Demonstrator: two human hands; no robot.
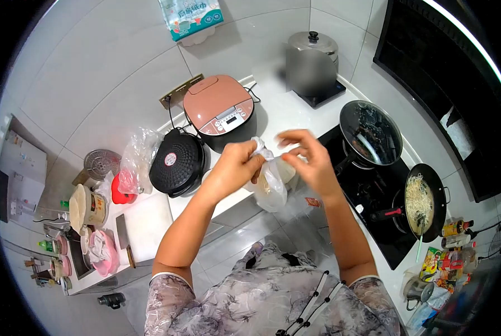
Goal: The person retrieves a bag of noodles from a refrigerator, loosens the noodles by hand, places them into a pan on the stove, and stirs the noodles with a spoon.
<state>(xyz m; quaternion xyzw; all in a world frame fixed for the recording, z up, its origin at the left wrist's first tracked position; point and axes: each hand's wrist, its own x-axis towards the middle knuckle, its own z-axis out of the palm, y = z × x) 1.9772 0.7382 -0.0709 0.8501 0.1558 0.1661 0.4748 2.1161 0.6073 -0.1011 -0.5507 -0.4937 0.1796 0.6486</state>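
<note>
Step seems to be working bag neck. Left hand [240, 164] pinches plastic bag [271, 190], hanging by desk [275, 112] edge; right hand [313, 162] half-curled, fingers apart, beside neck. Next move likely calls for steady pinch.

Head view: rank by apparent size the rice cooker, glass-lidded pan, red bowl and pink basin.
1. Rice cooker
2. Glass-lidded pan
3. Pink basin
4. Red bowl, partly hidden by a plastic bag

White counter [274, 115] under rice cooker [219, 106]
</note>
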